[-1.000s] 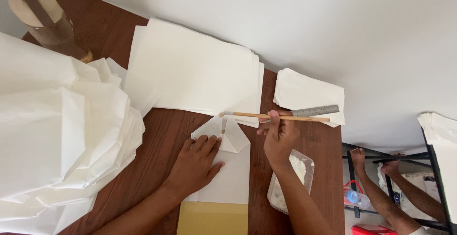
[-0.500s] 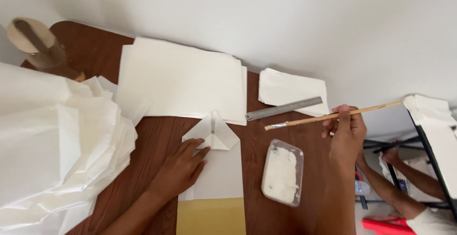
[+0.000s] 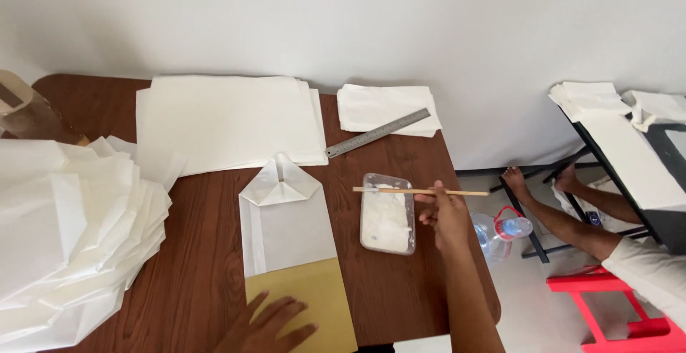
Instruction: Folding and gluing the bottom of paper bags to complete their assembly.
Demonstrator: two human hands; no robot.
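My right hand (image 3: 446, 214) holds a thin wooden stick (image 3: 400, 191) level over a clear plastic tray of white paste (image 3: 387, 214). My left hand (image 3: 268, 324) lies flat, fingers spread, on the tan bottom end (image 3: 304, 299) of a white paper bag (image 3: 286, 221). The bag lies flat on the brown wooden table (image 3: 200, 253), and its far end is folded into a pointed flap (image 3: 280, 181).
A heap of folded white bags (image 3: 64, 239) fills the table's left side. White paper sheets (image 3: 229, 121), a smaller paper stack (image 3: 386, 106) and a steel ruler (image 3: 377, 132) lie at the back. Another person's legs (image 3: 564, 210), a red stool (image 3: 614, 303) and a water bottle (image 3: 500, 228) are on the right.
My right hand brought the stick from the far right back over the paste tray. My left hand slid from the folded flap down to the bag's tan end.
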